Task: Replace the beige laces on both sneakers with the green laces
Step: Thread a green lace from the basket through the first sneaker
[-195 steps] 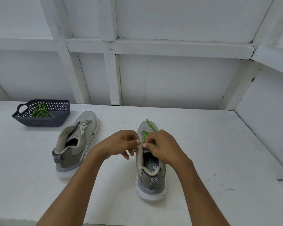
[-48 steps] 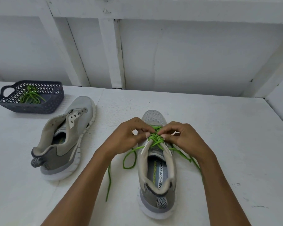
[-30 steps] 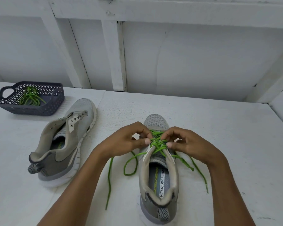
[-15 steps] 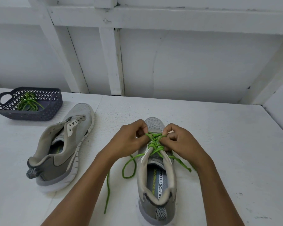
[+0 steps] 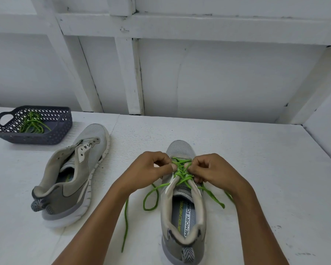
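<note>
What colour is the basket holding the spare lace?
The basket is dark grey-blue with a perforated lattice; head view.

A: Fine knit mesh on the grey cloth sneaker on the right [image 5: 181, 150], matt all over the toe!
B: And the bright green cord lace [image 5: 183, 180] through it is woven and smooth. Far left, a dark grey plastic lattice basket [image 5: 46, 139], dull finish.
A: Now the grey sneaker on the left [image 5: 75, 180]: suede-like panels, rubbery sole. And the white table [image 5: 266, 178] is grainy, matt.

one head-worn camera looks forward and down, close over the white table [image 5: 266, 169].
</note>
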`<state>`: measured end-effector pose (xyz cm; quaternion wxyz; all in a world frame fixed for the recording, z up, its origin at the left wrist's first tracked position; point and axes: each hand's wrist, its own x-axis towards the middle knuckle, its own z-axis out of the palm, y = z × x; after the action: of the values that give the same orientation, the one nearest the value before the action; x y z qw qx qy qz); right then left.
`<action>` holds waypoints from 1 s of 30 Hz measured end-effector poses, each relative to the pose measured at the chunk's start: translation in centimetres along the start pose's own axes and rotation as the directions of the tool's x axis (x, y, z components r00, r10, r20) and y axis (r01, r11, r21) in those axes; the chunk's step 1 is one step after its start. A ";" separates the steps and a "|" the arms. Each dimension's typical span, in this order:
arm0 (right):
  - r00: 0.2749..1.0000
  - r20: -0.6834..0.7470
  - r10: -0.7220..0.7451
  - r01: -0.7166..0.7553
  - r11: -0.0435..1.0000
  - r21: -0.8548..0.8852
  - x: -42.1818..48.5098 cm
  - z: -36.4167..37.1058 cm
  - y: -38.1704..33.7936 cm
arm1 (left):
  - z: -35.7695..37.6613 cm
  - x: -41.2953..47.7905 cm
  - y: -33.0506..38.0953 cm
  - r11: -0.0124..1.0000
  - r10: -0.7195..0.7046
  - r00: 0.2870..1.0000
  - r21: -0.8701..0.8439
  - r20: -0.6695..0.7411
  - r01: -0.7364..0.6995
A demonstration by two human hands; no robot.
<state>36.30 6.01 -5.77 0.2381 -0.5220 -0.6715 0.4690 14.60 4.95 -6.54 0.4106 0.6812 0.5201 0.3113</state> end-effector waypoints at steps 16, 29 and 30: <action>0.988 0.005 -0.153 0.152 0.982 0.111 0.0 -0.4 0.7 | -0.8 0.3 0.1 0.996 0.066 0.979 0.043 0.195 -0.076; 0.968 0.184 -0.169 0.135 0.974 0.182 -0.4 -1.4 1.4 | -1.1 0.1 0.3 0.996 0.030 0.957 -0.093 0.289 -0.004; 0.964 0.198 -0.177 0.139 0.972 0.192 -0.4 -1.6 1.3 | -1.1 0.2 0.3 0.998 0.048 0.961 -0.059 0.272 -0.033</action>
<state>38.33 6.25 -6.14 0.2467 -0.3900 -0.6887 0.5592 13.87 5.33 -5.77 0.4901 0.7169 0.4359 0.2364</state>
